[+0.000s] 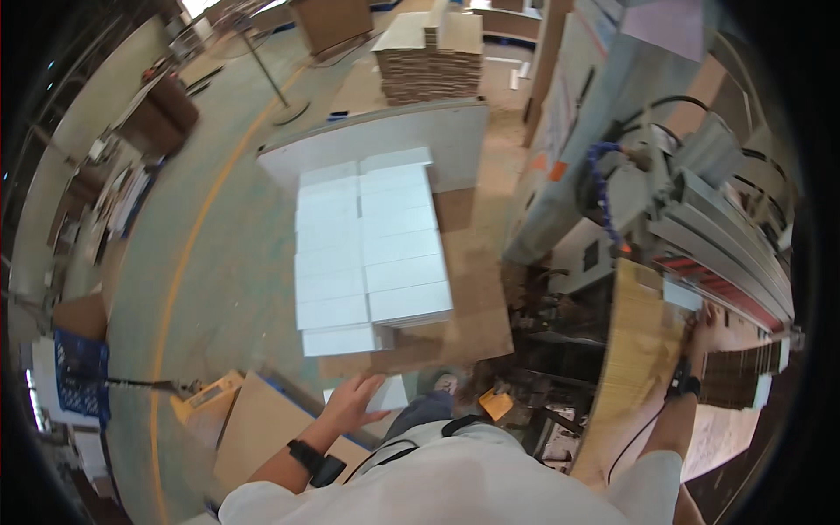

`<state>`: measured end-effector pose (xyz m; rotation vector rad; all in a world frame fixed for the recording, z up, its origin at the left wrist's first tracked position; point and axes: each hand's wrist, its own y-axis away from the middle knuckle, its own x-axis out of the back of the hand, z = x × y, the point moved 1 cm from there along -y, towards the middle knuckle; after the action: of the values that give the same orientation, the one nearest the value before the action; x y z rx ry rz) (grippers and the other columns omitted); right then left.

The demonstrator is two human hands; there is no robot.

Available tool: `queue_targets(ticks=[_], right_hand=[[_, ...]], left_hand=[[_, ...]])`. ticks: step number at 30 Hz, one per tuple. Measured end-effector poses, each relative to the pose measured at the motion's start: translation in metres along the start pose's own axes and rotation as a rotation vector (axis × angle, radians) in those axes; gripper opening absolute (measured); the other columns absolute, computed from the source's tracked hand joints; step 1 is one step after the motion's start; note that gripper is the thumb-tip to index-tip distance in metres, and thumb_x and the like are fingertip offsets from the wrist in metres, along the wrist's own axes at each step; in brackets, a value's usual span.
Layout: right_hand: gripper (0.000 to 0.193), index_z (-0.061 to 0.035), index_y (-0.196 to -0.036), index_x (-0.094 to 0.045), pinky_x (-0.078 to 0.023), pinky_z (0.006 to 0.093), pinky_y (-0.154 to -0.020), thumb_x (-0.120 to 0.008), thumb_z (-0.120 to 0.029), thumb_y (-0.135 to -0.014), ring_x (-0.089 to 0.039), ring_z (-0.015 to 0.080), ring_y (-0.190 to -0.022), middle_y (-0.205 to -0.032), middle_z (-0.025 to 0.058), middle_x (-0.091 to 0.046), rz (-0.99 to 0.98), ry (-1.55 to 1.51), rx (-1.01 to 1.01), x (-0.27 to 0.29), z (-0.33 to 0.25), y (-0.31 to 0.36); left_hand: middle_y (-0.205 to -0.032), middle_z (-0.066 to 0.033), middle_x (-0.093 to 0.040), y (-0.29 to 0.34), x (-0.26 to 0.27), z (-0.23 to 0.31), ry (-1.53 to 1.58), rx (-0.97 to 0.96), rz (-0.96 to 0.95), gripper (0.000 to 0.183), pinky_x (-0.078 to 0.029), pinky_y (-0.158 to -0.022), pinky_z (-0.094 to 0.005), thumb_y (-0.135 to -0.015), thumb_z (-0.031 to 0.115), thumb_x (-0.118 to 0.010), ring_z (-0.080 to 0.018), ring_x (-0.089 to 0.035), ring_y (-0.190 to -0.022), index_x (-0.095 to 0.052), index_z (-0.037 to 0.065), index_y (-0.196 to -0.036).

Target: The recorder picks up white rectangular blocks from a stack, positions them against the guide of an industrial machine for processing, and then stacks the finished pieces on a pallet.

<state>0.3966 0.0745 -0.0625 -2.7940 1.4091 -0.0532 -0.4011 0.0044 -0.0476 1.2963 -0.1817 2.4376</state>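
Observation:
My left hand (350,405) is low in front of me, thumb apart from the fingers, above a white panel (390,394). Parts of that panel show on both sides of the hand; whether they touch is unclear. Far to the right, my right hand (705,325) reaches in at the machine (717,219), next to a small white panel (682,294) at the end of a yellowish board (643,324). Its fingers are small and partly hidden, so their grip does not show. Ahead of me, white panels (367,236) are stacked in two columns on a brown board (477,289).
An upright white board (394,144) stands behind the stacks. Farther back is a pile of brown sheets (430,74). At the left are a blue crate (81,372) and a yellow floor line (188,254). An orange-yellow object (496,403) lies near my shoe (446,383).

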Motion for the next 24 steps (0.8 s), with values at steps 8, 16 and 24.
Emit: queue_targets(ticks=[8, 16, 24], right_hand=[[0.033, -0.0059, -0.119, -0.046, -0.032, 0.0198, -0.040, -0.052, -0.015, -0.088, -0.040, 0.0061, -0.049, -0.112, 0.0082, -0.055, 0.501, 0.349, 0.335, -0.019, -0.027, 0.102], [0.023, -0.0082, -0.105, -0.052, -0.024, 0.0177, -0.031, -0.055, -0.021, -0.087, -0.033, 0.0034, -0.040, -0.070, -0.0014, -0.050, 0.434, 0.133, 0.212, -0.044, -0.044, 0.174], [0.015, -0.0111, -0.099, -0.050, -0.031, 0.0205, -0.033, -0.050, -0.022, -0.089, -0.039, 0.0057, -0.041, -0.070, 0.0001, -0.052, 0.434, -0.030, 0.038, -0.058, -0.066, 0.185]], left_hand=[[-0.106, -0.0135, -0.053, -0.038, 0.024, -0.066, -0.262, -0.033, 0.203, 0.057, -0.040, -0.083, -0.0410, -0.057, 0.019, -0.075, -0.0312, -0.051, -0.099, -0.053, 0.008, -0.108], [-0.098, -0.0125, -0.051, -0.041, 0.010, -0.091, -0.279, 0.001, 0.290, 0.046, -0.038, -0.083, -0.0422, -0.056, 0.014, -0.074, -0.0319, -0.047, -0.097, -0.057, 0.009, -0.098], [-0.098, -0.0164, -0.047, -0.079, -0.014, -0.036, -0.064, -0.169, 0.390, 0.046, -0.036, -0.083, -0.0429, -0.055, 0.016, -0.076, -0.0343, -0.045, -0.094, -0.053, 0.004, -0.092]])
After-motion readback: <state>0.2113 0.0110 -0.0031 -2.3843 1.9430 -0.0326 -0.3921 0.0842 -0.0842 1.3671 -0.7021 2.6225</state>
